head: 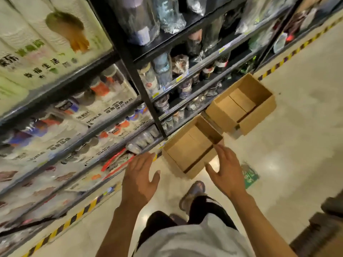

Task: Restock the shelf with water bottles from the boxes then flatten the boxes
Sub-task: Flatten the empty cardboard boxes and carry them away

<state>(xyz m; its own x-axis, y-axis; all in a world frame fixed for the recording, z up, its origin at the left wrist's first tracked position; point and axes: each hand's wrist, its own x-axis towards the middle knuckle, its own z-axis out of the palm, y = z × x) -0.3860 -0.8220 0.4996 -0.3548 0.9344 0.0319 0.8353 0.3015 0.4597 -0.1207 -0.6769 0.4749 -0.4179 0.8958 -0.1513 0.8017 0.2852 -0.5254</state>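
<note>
Two open brown cardboard boxes stand on the floor against the shelf foot. The near box [193, 147] shows only its bare cardboard bottom; the far box [241, 106] looks the same. My left hand [139, 179] hovers open, fingers spread, just left of the near box. My right hand [225, 171] is open too, fingers apart, at the near box's front right corner, close to its rim. Neither hand holds anything. Water bottles [143, 141] lie wrapped in plastic on the lowest shelf level, left of the near box. The black metal shelf [141, 86] rises behind the boxes.
Packs of paper goods fill the shelves at left. Yellow-black hazard tape [81, 212] runs along the shelf foot. A green sticker [249, 176] lies on the pale floor right of my hands. My shoe [193, 193] is below the near box. Dark objects sit at the lower right.
</note>
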